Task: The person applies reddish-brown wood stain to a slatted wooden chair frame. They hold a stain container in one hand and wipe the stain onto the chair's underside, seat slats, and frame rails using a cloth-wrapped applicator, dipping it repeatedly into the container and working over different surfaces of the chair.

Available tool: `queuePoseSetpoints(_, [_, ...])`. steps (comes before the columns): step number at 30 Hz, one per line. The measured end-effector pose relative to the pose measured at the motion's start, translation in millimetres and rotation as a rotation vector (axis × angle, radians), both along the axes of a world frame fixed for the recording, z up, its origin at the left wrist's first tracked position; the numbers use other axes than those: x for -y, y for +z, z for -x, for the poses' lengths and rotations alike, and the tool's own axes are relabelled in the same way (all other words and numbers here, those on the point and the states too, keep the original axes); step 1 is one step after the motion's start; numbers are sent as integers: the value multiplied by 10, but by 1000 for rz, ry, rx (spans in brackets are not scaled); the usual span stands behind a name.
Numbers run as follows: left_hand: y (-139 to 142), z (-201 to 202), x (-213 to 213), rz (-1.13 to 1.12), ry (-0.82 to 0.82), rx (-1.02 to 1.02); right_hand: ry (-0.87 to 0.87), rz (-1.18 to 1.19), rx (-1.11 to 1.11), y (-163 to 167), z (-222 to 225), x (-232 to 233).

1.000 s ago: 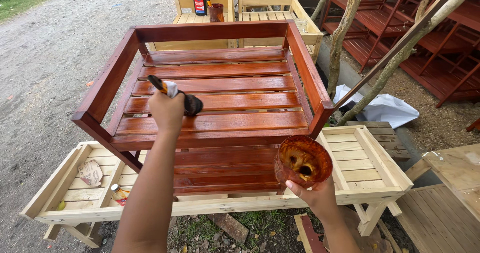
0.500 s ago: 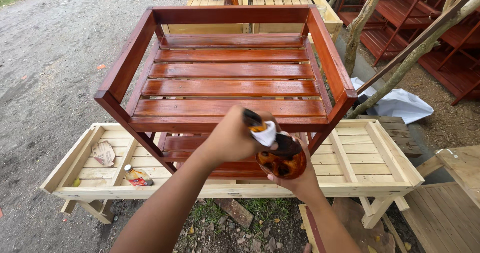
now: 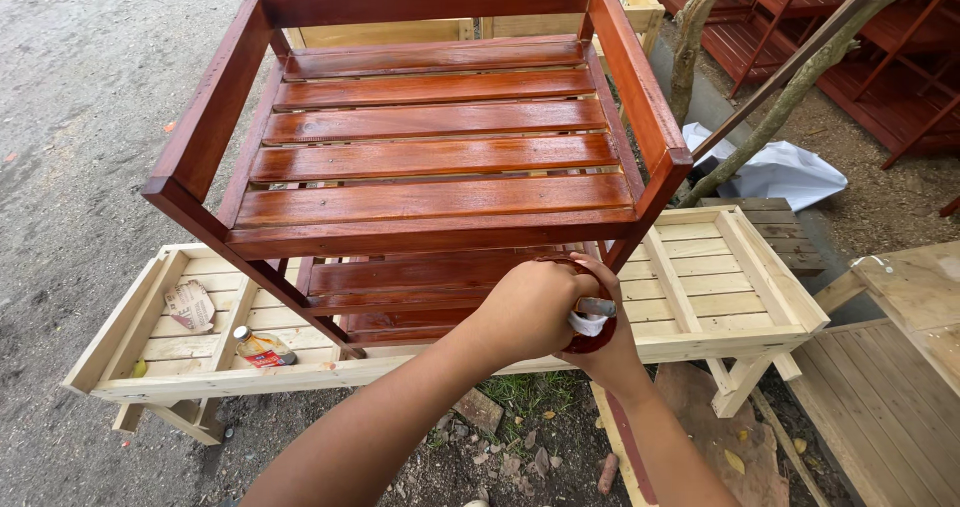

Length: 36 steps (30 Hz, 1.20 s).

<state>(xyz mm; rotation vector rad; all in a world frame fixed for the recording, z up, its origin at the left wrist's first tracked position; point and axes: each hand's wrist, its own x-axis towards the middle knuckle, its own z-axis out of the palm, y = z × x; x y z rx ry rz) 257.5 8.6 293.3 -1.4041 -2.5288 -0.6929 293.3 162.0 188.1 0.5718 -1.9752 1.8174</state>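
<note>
Here, head view only. Left hand [image 3: 528,309] near centre, closed around the handle of a brush [image 3: 590,315]; only the pale handle end and metal band visible, bristles hidden behind the hand. Right hand [image 3: 607,352] just beneath and to the right, fingers curled up around a small red-brown cup [image 3: 592,342], mostly covered by both hands; contents not visible. Both hands touching, held over the near edge of a pale unpainted bench [image 3: 700,297] lying flat. Resting on that bench, a stained red-brown slatted chair frame [image 3: 430,157], glossy and wet-looking, tilted toward the far side. On the bench's left end, a small bottle [image 3: 262,348] lying on its side and a crumpled piece of sandpaper [image 3: 188,305]. Far right, a white sheet [image 3: 780,172] on the ground beside thin tree trunks [image 3: 800,72]. Gravel ground [image 3: 70,117] on the left.
</note>
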Motion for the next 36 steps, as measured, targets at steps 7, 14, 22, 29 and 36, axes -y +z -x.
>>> queuePoseSetpoints(7, [72, -72, 67, -187, 92, 31, -65, 87, 273, -104, 10, 11])
queuePoseSetpoints(14, [55, 173, 482, -1005, 476, 672, -29, 121, 190, -155, 86, 67])
queuePoseSetpoints(22, [-265, 912, 1110, -1879, 615, 766, -166, 12, 234, -183, 165, 24])
queuePoseSetpoints(29, [-316, 1194, 1956, -1413, 965, 224, -122, 20, 251, -181, 194, 147])
queuePoseSetpoints(36, [-8, 1236, 2799, -710, 1178, -367, -121, 28, 224, -103, 201, 80])
